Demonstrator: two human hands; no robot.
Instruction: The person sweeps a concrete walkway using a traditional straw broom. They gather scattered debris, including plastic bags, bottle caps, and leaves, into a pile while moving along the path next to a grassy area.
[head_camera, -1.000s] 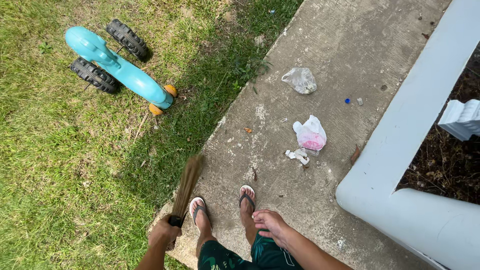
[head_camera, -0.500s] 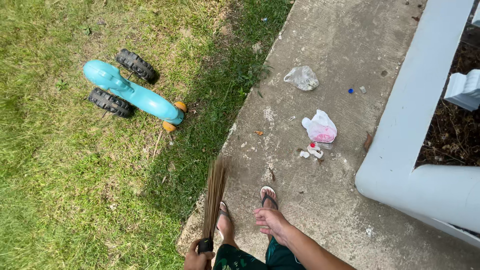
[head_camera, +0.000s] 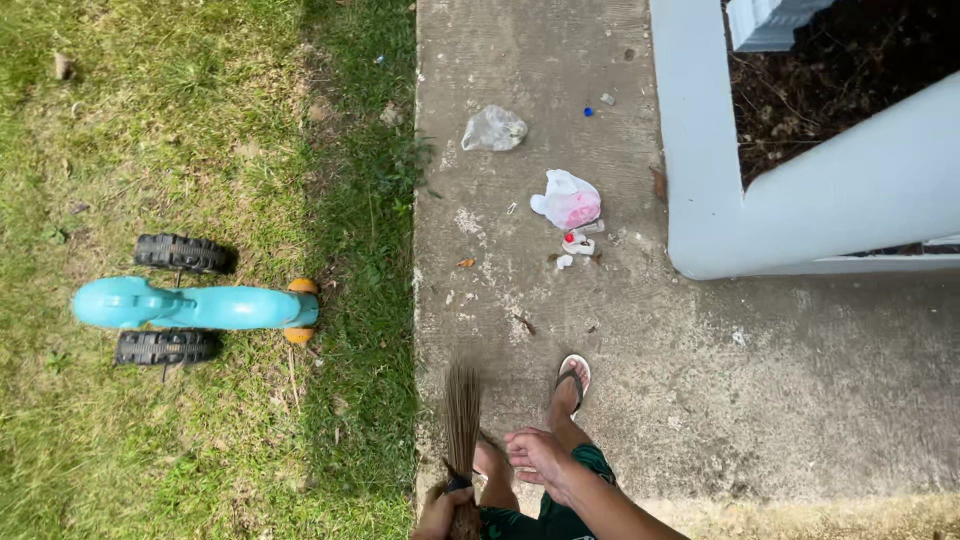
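Observation:
My left hand (head_camera: 443, 515) grips the bound end of a brown stick broom (head_camera: 462, 415) at the bottom edge of the view; its bristles fan out over the concrete path (head_camera: 700, 370). My right hand (head_camera: 535, 455) hovers beside it above my legs, fingers loosely curled, holding nothing. My feet in flip-flops (head_camera: 573, 375) stand on the path. Ahead lie scraps of litter: a white and pink plastic bag (head_camera: 567, 198), a clear crumpled bag (head_camera: 494, 128), small white and red bits (head_camera: 577, 243), and a blue cap (head_camera: 588, 111).
A turquoise toy ride-on (head_camera: 190, 305) with black wheels lies on the grass (head_camera: 200, 130) to the left. A white low wall (head_camera: 830, 190) borders a dirt bed (head_camera: 830, 90) at the upper right.
The view has swung, so path and toy shifted. The broom has moved right onto the concrete, in front of my left foot. My right hand stays near my legs.

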